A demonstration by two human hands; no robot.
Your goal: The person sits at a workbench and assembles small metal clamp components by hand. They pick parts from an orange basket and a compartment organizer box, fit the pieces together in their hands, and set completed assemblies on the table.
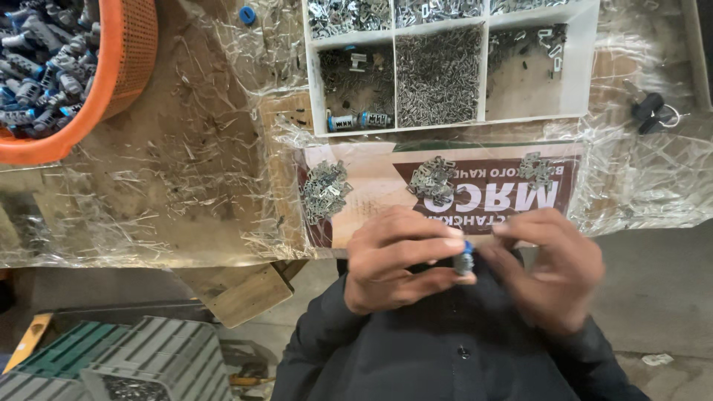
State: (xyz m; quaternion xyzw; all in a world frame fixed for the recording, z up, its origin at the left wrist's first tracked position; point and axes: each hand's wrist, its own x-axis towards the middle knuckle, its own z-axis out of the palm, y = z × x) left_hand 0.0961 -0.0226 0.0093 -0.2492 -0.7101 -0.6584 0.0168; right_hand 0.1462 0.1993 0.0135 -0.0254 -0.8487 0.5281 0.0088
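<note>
Nearest the camera: dark jacket front, both hands raised close to the chest, just short of the counter (186, 223) edge.

Left hand (394, 260): fingers curled shut around a small lock cylinder (464, 261), thumb and forefinger pinching it at its right end. Right hand (553, 271): blurred; fingertips come in to the cylinder from the right. Cannot tell whether they pinch a small part or only touch the cylinder.

Cylinder: short, grey metal body, blue cap showing at its top, mostly hidden by the fingers. It sits between the two hands, in the air, near and below the counter edge.

Judgement on handling: the piece is tiny, so the left grip should stay firm and low on the body, leaving the open face clear; the right fingertips should work squarely on that face, with the hands kept over the counter so a dropped part lands on the card.

On the counter beyond the hands: a printed cardboard sheet (371, 174) under crinkled plastic film, with three small heaps of flat metal wafers, left (324, 189), middle (432, 180) and right (536, 169).

Farther: a white compartment tray (583, 67) holding pins and small metal parts; two finished cylinders (359, 120) lie in its near-left compartment.

Far left: orange basket (126, 59) full of grey and blue cylinders.

Far right: dark keys on a ring (653, 113).
</note>
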